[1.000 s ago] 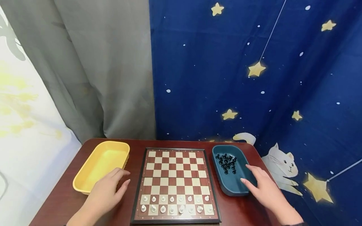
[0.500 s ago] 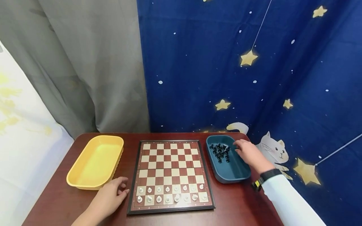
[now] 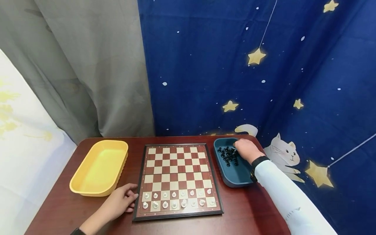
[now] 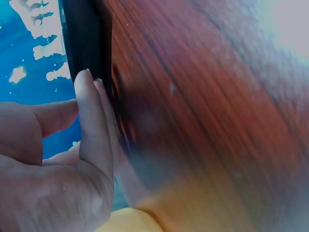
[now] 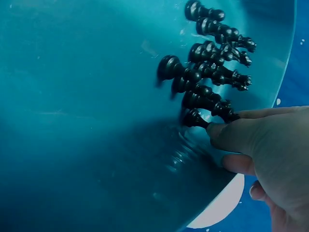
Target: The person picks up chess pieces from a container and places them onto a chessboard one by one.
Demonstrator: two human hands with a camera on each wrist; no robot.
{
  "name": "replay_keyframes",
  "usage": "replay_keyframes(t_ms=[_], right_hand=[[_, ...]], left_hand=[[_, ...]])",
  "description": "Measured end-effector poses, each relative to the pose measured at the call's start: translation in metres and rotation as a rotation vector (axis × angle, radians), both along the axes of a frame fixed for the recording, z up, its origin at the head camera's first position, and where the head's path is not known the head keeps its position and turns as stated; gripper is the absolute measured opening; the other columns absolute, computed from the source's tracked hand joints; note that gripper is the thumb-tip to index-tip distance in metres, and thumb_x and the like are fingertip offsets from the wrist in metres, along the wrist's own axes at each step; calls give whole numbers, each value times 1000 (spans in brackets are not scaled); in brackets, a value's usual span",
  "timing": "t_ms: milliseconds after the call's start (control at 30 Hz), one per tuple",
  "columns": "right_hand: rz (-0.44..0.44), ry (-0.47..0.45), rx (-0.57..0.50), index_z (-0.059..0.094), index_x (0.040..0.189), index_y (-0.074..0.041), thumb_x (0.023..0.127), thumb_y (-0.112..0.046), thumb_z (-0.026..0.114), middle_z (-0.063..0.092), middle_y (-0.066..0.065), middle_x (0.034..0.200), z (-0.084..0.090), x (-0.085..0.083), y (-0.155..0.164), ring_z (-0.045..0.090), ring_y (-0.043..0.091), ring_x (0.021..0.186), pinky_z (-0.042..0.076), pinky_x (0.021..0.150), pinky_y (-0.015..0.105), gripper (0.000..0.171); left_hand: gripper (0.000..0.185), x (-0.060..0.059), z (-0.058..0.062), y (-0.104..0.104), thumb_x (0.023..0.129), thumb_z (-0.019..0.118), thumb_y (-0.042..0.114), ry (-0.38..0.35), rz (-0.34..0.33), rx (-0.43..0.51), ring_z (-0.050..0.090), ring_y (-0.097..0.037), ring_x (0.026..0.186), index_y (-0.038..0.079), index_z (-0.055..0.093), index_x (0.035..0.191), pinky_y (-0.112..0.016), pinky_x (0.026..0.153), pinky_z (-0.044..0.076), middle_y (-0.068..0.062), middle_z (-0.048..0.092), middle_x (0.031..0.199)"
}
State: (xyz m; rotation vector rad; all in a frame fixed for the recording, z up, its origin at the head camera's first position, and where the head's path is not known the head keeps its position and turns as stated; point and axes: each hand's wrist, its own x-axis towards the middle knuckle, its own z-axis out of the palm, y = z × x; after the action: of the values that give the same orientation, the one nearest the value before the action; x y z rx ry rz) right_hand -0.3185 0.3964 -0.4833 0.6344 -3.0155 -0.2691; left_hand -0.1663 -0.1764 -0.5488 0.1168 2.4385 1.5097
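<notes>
right hand (image 3: 247, 149) lowered into tray (image 3: 237, 174), touching chessman (image 5: 194, 119) (black)

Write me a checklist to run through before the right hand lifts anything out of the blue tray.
1. White pieces on the two near rows of the chessboard: ok, both rows filled.
2. Black pieces in the blue tray: ok, none on the chessboard.
3. Black pieces well spaced: not ok, they crowd together.
4. Right hand at the black pieces: ok, it reaches one at the cluster's edge.
5. Firm grip on that piece: cannot tell.
6. Left hand off the squares: ok, at the chessboard's left edge.
</notes>
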Motion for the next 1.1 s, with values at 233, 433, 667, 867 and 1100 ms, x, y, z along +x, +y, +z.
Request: replay_keyframes(t_ms=[233,433,667,867,1100], right_hand=[[-18,-21,18,79,93,-10,96,12,71,74,4,85,-1,-5,3,69,26,80,62,79,48,24],[-17,-24,-10,78,90,-9,97,11,68,72,3,81,0,-3,5,67,24,77,61,77,48,24],[-12,-28,-46,79,89,-9,98,11,69,67,1,75,5,0,5,60,20,72,58,71,44,24],[-8,-32,-106,82,94,-6,97,8,74,74,4,84,10,1,7,68,22,78,62,75,46,16],[-58,-26,-310,81,115,3,102,3,74,79,19,110,27,0,7,74,40,105,63,92,59,15]], left_hand=[[40,-1,-1,2,108,68,0,-24,-4,60,70,-22,74,-13,58,144,-37,60,68,-10,62,93],[40,1,2,2,107,67,-2,-33,-4,80,70,-22,74,-13,57,144,-38,61,68,-10,63,91],[40,2,2,0,107,66,-2,-30,-15,99,67,-23,74,-14,56,144,-38,61,68,-10,63,89],[40,3,1,0,108,68,-1,-44,2,81,67,-22,74,-13,57,144,-38,61,68,-10,63,89],[41,-1,5,3,107,71,1,-53,10,70,67,-21,72,-11,59,144,-38,60,68,-10,65,87]])
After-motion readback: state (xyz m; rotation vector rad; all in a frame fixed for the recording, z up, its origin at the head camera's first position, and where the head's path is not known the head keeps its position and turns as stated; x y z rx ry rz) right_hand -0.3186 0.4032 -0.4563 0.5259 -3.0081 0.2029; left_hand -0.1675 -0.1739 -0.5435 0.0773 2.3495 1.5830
